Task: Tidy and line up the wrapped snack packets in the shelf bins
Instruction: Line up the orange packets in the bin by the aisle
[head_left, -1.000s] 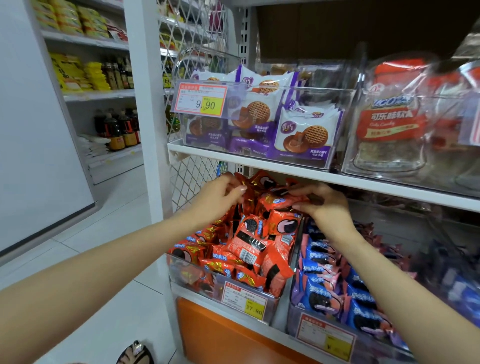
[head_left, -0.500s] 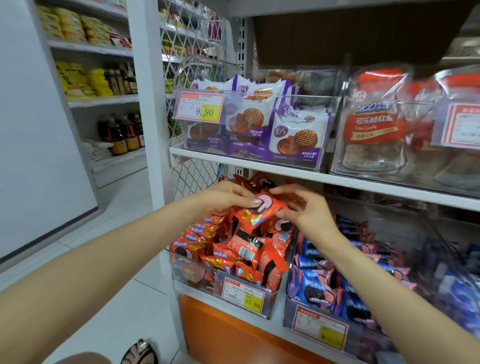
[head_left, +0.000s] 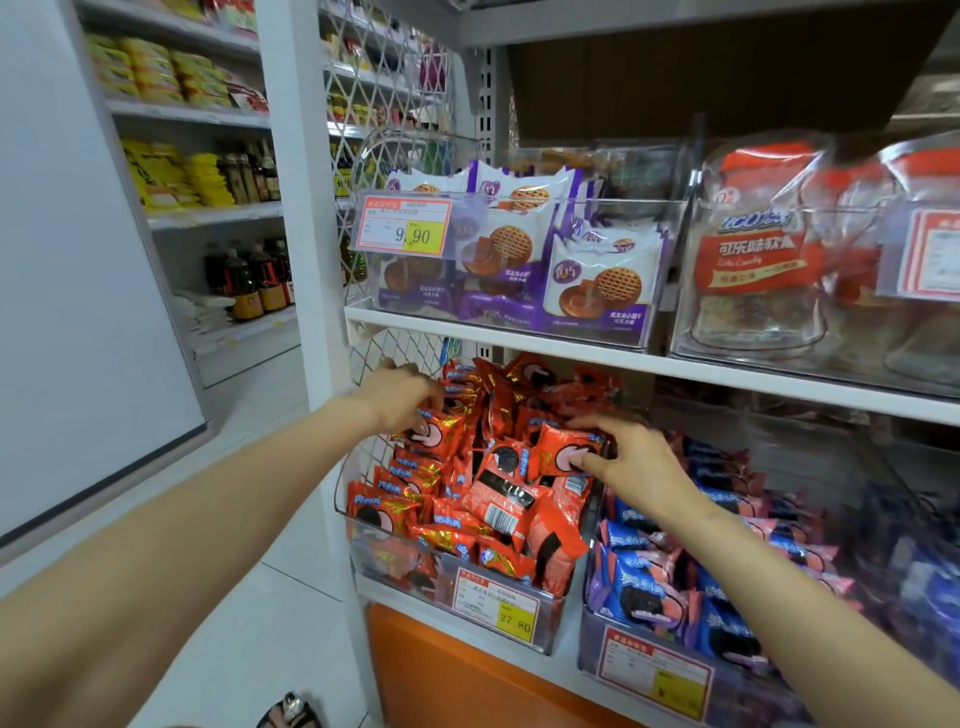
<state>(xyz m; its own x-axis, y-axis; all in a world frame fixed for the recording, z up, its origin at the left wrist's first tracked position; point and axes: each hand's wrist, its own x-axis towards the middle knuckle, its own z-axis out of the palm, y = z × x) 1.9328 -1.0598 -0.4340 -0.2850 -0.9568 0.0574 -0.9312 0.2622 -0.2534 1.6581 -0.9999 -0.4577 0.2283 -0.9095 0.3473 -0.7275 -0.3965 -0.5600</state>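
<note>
Both hands are down in the orange bin (head_left: 551, 623), left hand (head_left: 400, 397) curled round a packet (head_left: 434, 434) by its left wall, right hand (head_left: 636, 460) pinching another packet (head_left: 563, 452) on top, near its right side.

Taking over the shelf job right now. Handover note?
Left hand: on the back left of the red pile in the red bin; grip unclear.
Right hand: pinches a red packet at the pile's top right.
Done: nothing lined up yet; the pile is jumbled.
Left: place that packet, straighten the pile, probably check the blue bin next to it.
</note>
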